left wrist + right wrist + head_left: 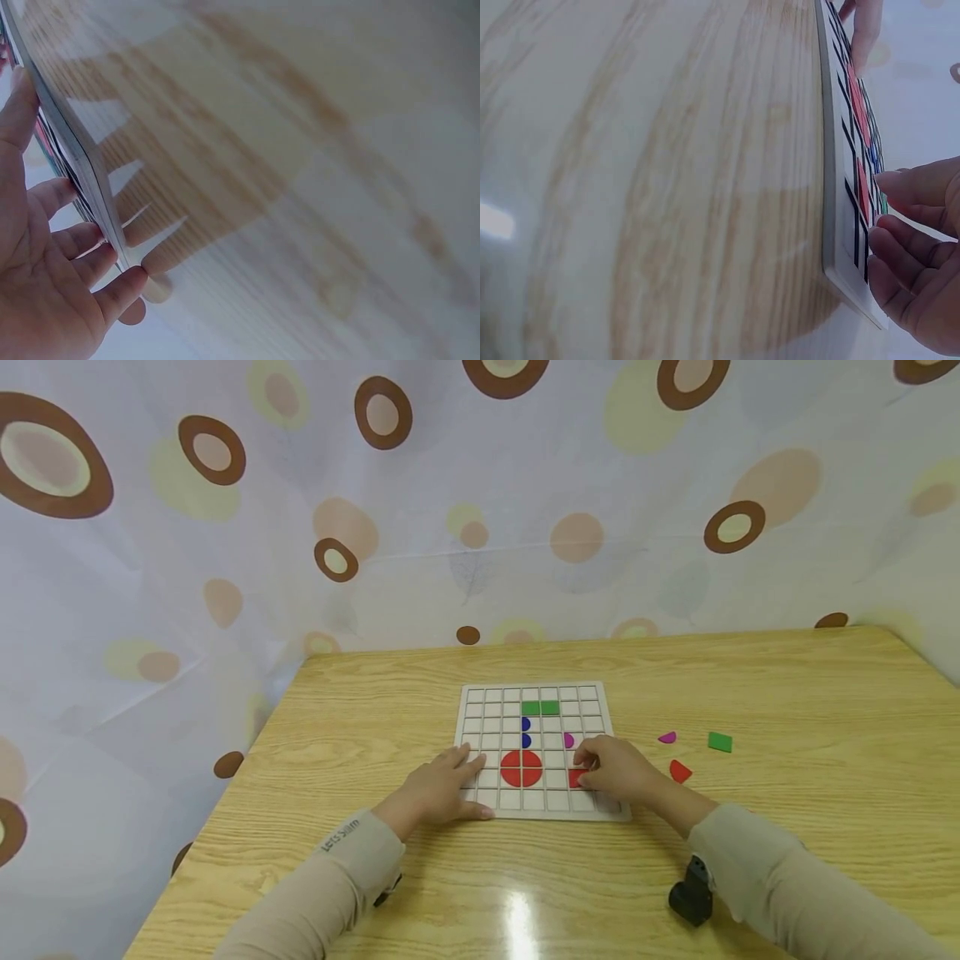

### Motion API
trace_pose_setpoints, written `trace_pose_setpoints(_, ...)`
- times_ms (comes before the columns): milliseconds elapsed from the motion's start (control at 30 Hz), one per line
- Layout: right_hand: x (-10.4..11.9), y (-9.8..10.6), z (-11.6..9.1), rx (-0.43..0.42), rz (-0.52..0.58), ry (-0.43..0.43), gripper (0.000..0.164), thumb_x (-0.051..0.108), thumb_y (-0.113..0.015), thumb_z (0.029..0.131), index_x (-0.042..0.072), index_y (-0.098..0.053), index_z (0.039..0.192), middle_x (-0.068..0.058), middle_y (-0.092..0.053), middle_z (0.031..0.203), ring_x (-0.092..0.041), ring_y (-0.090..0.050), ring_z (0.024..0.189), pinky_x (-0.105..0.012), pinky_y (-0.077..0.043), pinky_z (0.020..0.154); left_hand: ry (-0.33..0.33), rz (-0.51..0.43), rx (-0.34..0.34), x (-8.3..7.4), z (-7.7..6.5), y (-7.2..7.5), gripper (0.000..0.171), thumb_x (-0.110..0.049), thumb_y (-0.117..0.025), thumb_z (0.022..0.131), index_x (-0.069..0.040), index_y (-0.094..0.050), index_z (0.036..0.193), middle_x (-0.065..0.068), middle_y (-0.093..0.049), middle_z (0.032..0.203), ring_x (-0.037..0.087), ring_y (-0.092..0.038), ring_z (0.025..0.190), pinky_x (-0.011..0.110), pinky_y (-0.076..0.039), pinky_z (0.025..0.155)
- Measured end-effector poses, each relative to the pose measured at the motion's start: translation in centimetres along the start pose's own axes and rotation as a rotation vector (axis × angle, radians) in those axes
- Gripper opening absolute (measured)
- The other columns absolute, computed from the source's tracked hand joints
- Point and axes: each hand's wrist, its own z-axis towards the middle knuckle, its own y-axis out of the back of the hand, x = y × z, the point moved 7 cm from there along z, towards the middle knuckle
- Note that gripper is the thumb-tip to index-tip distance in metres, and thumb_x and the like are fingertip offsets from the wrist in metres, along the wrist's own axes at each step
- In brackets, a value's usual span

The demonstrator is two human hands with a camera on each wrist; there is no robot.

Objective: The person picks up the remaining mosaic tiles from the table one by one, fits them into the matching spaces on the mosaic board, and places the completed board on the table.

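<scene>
A white grid board [491, 799] lies flat on the table. My left hand [441, 787] rests on its left edge with fingers spread; the left wrist view shows the fingertips along the board's rim. Over the lower right cells is my right hand [617, 768], fingers bent, with a fingertip at a red piece [575, 778]. That piece lies flat in a cell and is partly hidden by the hand. In the right wrist view the thumb and fingers [891, 232] stand apart, beside the red piece [863, 191]. A magenta half-circle [568, 740] sits just above this hand.
On the board are a red circle of quarter pieces [521, 768], two blue half-circles [526, 732] and green rectangles [540, 707]. Right of it lie a magenta piece [667, 737], a green piece [720, 742] and a red piece [679, 771]. A patterned cloth [480, 585] hangs behind the table.
</scene>
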Motion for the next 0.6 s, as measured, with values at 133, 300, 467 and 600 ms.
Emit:
trace_pose_setpoints(133,-0.2,0.5,-0.5,-0.015,0.030,0.007,0.014,0.004,-0.062,0.075,0.001,-0.057,0.088,-0.002,-0.051,0.078,-0.016,-0.046,0.071,-0.028,-0.040,0.060,-0.001,-0.002,-0.001,-0.1,0.0,0.0,0.081,-0.057,-0.053,0.073,-0.015,-0.027,0.137,0.011,-0.017,0.141,0.028,-0.016,0.127,0.041,-0.022,0.099)
trace_pose_setpoints(300,-0.8,1.1,-1.1,-0.037,0.051,0.008,0.014,0.007,-0.061,0.076,0.003,-0.057,0.088,-0.001,-0.052,0.078,-0.016,-0.046,0.072,-0.028,-0.040,0.062,0.000,-0.001,0.003,0.0,0.1,0.0,0.081,-0.058,-0.053,0.073,-0.015,-0.026,0.137,0.011,-0.017,0.141,0.028,-0.015,0.127,0.041,-0.021,0.099)
trace_pose_setpoints(467,-1.4,1.8,-2.0,-0.059,0.086,0.021,0.013,0.007,-0.061,0.077,0.002,-0.057,0.088,-0.002,-0.052,0.079,-0.017,-0.047,0.074,-0.029,-0.041,0.064,0.000,0.000,0.009,0.0,0.0,-0.1,0.081,-0.058,-0.053,0.073,-0.015,-0.026,0.137,0.012,-0.017,0.141,0.028,-0.015,0.127,0.041,-0.021,0.099)
trace_pose_setpoints(600,-1.8,2.5,-2.9,-0.059,0.093,0.001,0.015,0.009,-0.060,0.078,0.001,-0.057,0.091,-0.002,-0.053,0.081,-0.017,-0.048,0.076,-0.030,-0.041,0.065,-0.003,0.000,0.005,-0.1,0.0,0.0,0.082,-0.058,-0.052,0.073,-0.015,-0.025,0.137,0.012,-0.016,0.141,0.029,-0.015,0.127,0.042,-0.022,0.099)
